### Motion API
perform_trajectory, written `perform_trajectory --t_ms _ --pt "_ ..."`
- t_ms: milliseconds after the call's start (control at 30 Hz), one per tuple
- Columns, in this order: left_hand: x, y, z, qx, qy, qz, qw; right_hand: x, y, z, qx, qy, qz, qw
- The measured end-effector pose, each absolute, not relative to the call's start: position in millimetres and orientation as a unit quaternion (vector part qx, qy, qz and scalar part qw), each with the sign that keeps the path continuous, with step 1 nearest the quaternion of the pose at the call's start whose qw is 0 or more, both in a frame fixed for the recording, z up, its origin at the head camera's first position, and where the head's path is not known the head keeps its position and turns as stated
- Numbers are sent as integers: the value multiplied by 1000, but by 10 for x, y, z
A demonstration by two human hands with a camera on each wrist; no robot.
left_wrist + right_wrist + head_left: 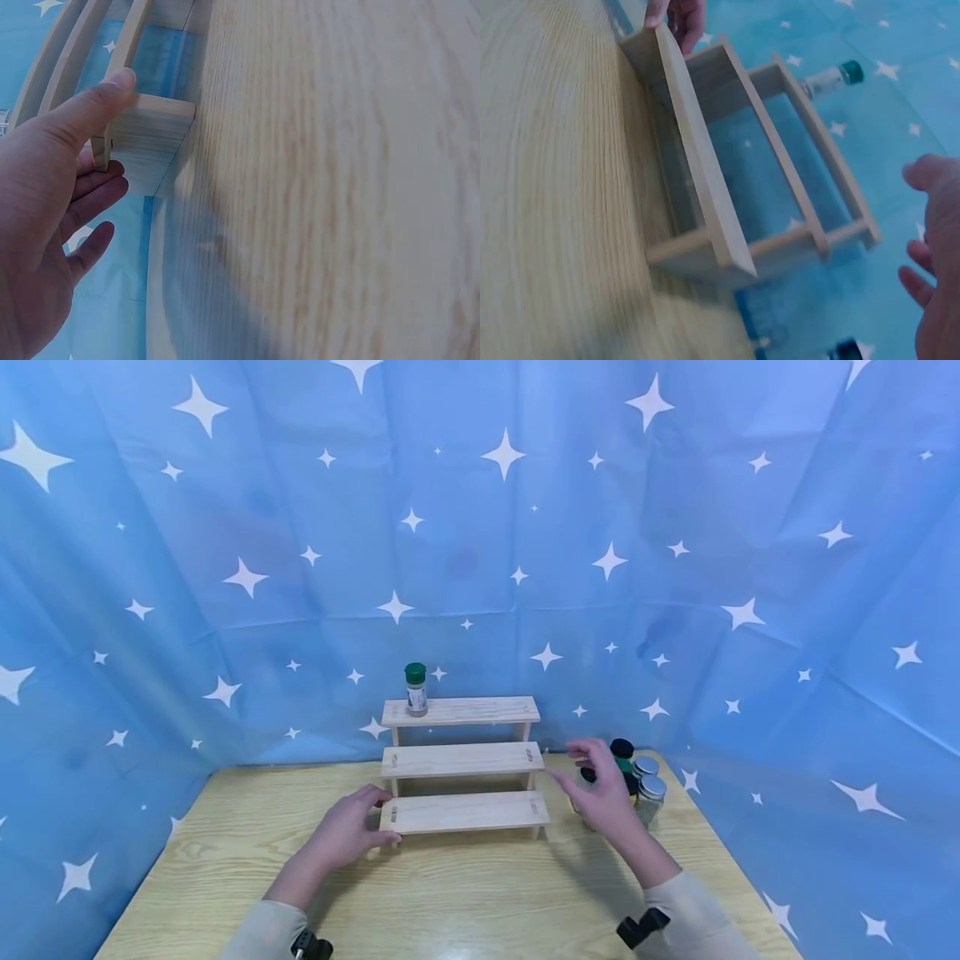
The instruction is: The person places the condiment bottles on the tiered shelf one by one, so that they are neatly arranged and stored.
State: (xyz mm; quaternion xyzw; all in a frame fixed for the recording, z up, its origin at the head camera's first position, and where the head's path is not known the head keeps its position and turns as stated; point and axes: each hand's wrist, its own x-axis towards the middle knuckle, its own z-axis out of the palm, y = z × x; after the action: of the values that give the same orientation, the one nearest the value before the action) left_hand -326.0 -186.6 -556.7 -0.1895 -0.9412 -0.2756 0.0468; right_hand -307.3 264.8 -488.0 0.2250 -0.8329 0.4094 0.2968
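While left hand (347,833) pinches three-tier wooden rack (461,761), right hand (606,793) hovers loosely spread; label (417,700) on green-capped spice jar (416,681) unreadable.

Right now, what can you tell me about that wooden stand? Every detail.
The wooden stand looks like pale, unpainted wood with visible grain. Three planks rise like stairs toward the back, joined by side supports, with darker joint marks near the ends of the lower two. It stands upright on the table, before a starry blue curtain. A green-capped jar stands toward the left of the top plank, and the left hand grips the left end of the bottom plank.
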Motion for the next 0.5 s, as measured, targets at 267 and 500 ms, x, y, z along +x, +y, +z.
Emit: perform_trajectory --t_ms 267,500 --pt "-3220 -1883 -5542 -188 -940 -282 46 -2901 3111 -5041 154 -831 421 330" --pt "-3226 -1890 -5555 -185 -940 -282 49 -2871 3445 -5273 70 -837 406 362"
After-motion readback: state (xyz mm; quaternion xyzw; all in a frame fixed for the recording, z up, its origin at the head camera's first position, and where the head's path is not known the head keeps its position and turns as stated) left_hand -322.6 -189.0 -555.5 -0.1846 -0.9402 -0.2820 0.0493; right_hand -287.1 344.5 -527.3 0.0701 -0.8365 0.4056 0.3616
